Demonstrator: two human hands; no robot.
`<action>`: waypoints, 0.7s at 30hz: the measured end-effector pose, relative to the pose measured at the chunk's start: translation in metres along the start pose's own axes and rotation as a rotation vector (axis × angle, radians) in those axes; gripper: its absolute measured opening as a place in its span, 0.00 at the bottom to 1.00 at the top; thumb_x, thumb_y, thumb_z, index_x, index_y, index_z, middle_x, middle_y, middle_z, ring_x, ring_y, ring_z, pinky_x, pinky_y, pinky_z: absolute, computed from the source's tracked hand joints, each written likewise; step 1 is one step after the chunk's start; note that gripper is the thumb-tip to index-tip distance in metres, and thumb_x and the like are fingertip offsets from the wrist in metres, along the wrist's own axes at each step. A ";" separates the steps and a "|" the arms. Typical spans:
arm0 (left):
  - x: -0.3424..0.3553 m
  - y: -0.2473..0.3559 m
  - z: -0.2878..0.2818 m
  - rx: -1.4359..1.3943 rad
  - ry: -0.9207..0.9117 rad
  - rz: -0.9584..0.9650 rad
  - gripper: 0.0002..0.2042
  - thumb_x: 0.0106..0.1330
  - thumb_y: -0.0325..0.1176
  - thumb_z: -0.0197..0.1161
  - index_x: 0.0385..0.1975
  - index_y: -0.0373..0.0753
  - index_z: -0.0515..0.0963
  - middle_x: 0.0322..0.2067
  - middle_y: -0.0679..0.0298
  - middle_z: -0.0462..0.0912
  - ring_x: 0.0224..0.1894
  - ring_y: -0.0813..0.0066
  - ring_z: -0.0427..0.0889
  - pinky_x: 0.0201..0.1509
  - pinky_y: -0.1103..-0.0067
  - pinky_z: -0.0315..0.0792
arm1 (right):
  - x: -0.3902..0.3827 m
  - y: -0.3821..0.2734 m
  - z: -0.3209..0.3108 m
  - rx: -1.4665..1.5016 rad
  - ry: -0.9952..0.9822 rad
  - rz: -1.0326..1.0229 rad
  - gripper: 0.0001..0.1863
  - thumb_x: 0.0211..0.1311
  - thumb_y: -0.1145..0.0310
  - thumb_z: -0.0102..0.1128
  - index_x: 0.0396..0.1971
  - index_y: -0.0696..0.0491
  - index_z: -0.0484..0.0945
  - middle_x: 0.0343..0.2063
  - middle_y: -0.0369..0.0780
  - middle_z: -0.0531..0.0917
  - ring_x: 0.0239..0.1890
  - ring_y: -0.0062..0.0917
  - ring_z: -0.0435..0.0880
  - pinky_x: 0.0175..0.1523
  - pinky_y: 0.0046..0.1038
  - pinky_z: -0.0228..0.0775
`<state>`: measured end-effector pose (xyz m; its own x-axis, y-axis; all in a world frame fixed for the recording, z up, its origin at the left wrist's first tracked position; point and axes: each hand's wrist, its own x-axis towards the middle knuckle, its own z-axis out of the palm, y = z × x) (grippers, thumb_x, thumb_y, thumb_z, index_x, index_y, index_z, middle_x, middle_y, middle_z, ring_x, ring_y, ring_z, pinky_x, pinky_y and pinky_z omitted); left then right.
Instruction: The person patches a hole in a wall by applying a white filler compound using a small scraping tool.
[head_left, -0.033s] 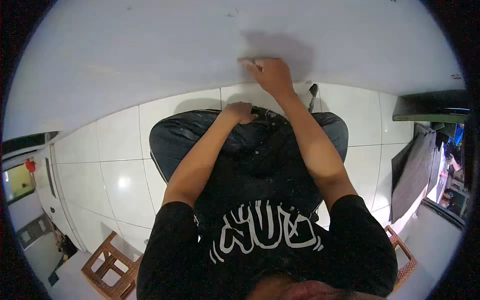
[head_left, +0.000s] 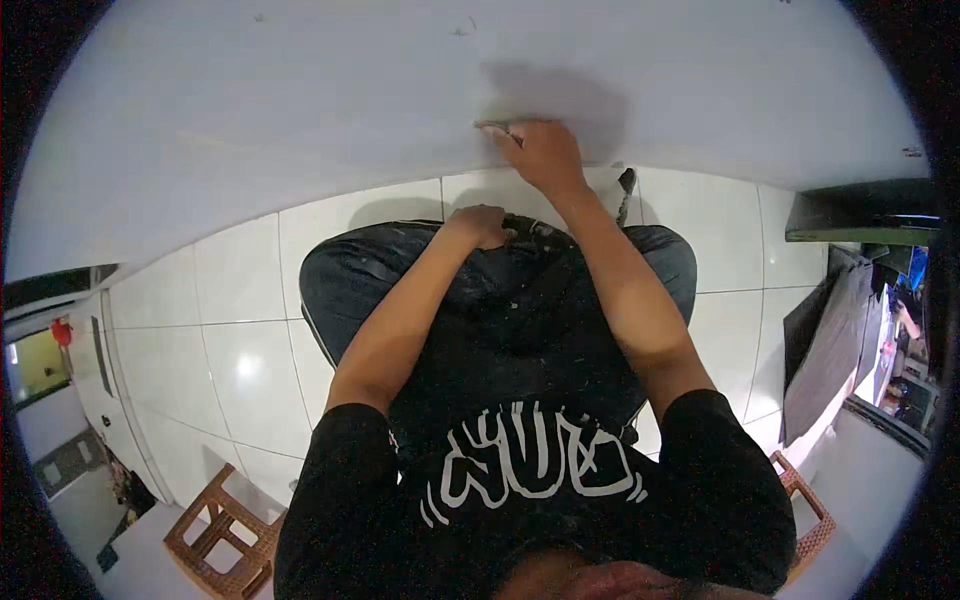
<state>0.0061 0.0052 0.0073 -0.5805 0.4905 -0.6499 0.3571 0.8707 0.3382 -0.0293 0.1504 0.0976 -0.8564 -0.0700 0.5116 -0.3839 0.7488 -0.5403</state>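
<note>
From the head view, I am pressing my right hand (head_left: 540,152) against the white wall (head_left: 300,110), its fingers clamped on a small flat tool (head_left: 492,126) lying against the wall just above the floor tiles (head_left: 250,300). My left hand (head_left: 483,224) is resting curled together on my dark trousers (head_left: 520,300), holding nothing.

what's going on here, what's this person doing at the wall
A person crouches on a white tiled floor facing a white wall. The right hand presses a small flat thing, too small to identify, against the wall low down. The left hand rests on the knee of dark, speckled trousers.
</note>
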 end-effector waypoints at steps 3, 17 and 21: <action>0.008 -0.015 0.010 0.030 -0.015 -0.011 0.29 0.68 0.54 0.55 0.58 0.35 0.72 0.58 0.50 0.76 0.61 0.52 0.74 0.63 0.60 0.69 | 0.008 -0.016 -0.001 0.025 0.019 -0.035 0.28 0.63 0.49 0.61 0.12 0.56 0.73 0.09 0.45 0.68 0.12 0.40 0.63 0.21 0.37 0.58; -0.004 -0.002 -0.002 0.009 -0.022 -0.017 0.30 0.68 0.55 0.54 0.59 0.35 0.71 0.58 0.50 0.75 0.62 0.52 0.72 0.64 0.59 0.68 | 0.008 -0.013 -0.006 -0.035 -0.067 0.020 0.24 0.60 0.55 0.65 0.13 0.57 0.73 0.11 0.47 0.70 0.14 0.39 0.68 0.22 0.37 0.60; -0.002 -0.006 0.000 0.040 -0.050 -0.023 0.30 0.69 0.56 0.53 0.59 0.35 0.71 0.58 0.50 0.75 0.62 0.53 0.73 0.64 0.59 0.68 | 0.013 -0.022 -0.012 0.035 0.022 -0.017 0.23 0.61 0.55 0.65 0.14 0.57 0.75 0.11 0.47 0.71 0.13 0.38 0.68 0.22 0.36 0.60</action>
<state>0.0049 -0.0008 0.0068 -0.5517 0.4672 -0.6909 0.3736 0.8791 0.2961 -0.0283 0.1406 0.1243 -0.8420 -0.0682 0.5352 -0.4110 0.7237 -0.5544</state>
